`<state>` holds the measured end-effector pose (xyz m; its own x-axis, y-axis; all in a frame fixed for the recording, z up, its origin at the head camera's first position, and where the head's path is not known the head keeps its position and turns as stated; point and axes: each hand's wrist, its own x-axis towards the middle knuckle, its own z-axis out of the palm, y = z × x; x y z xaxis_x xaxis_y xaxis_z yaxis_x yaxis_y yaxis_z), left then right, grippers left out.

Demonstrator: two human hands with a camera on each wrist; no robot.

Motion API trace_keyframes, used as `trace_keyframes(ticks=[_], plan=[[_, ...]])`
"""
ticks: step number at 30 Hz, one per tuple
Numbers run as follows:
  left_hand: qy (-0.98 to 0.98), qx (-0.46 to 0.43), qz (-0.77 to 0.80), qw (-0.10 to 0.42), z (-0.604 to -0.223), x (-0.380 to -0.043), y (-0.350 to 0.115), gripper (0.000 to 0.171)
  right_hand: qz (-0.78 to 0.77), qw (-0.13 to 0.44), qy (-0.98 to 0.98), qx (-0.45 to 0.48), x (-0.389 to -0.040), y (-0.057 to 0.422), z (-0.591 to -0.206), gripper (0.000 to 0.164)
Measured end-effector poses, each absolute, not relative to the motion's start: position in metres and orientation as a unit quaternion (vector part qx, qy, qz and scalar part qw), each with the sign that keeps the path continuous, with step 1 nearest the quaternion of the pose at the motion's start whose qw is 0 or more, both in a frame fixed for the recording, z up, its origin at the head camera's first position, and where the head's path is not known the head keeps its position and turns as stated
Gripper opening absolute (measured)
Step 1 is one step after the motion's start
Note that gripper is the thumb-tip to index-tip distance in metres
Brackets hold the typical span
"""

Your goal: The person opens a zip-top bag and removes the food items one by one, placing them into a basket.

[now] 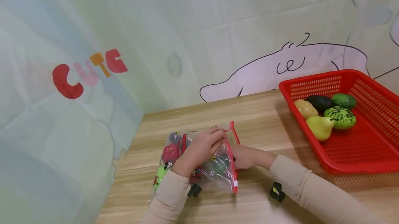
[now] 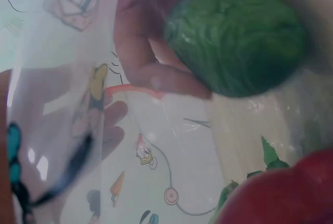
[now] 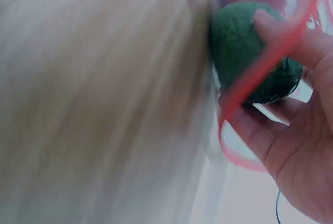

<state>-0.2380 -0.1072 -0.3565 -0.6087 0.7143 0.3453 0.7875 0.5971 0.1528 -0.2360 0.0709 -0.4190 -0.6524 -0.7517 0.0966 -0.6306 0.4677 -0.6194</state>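
Note:
A clear zip bag (image 1: pixel 224 179) with cartoon prints and a red zip edge lies on the table, its mouth facing right. My left hand (image 1: pixel 202 146) grips the upper film near the mouth, fingers bent over it. Through that mouth reaches my right hand (image 1: pixel 247 157). Its thumb and fingers hold a dark green oval fruit (image 3: pixel 239 39), wrinkled in the left wrist view, inside the bag. Beyond it in the bag are a red fruit with green leaves (image 2: pixel 286 193), a pink-red piece (image 1: pixel 169 153) and a bright green one (image 1: pixel 160 173).
A red plastic basket (image 1: pixel 327 163) stands at the right with a yellow pear (image 1: pixel 320 127), a potato (image 1: pixel 306 109), a striped green gourd (image 1: pixel 340 117) and two dark green pieces. A printed cloth (image 1: pixel 174 26) hangs behind the wooden table (image 1: pixel 140 154).

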Motion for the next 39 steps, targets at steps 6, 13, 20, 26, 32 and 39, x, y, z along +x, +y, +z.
trace_keyframes(ticks=[6,13,20,26,32,39], plan=[[-0.881,-0.429,-0.147,0.134,-0.357,-0.239,-0.11,0.013,-0.288,0.097,0.895,-0.325,-0.239,0.086,-0.399,0.066],[-0.88,-0.428,-0.151,0.136,-0.356,-0.24,-0.113,0.012,-0.26,0.065,0.919,-0.287,-0.234,0.092,-0.381,0.044],[-0.88,-0.429,-0.147,0.144,-0.355,-0.24,-0.113,0.011,-0.223,0.022,0.942,-0.249,-0.214,0.093,-0.361,0.049],[-0.878,-0.431,-0.15,0.143,-0.355,-0.241,-0.116,0.011,-0.179,-0.076,0.941,-0.276,-0.197,0.106,-0.336,0.05],[-0.881,-0.427,-0.143,0.144,-0.353,-0.241,-0.117,0.011,-0.16,-0.069,0.959,-0.224,-0.195,0.131,-0.311,0.051],[-0.883,-0.423,-0.148,0.141,-0.351,-0.241,-0.117,0.011,-0.127,-0.074,0.972,-0.186,-0.199,0.169,-0.289,0.051]])
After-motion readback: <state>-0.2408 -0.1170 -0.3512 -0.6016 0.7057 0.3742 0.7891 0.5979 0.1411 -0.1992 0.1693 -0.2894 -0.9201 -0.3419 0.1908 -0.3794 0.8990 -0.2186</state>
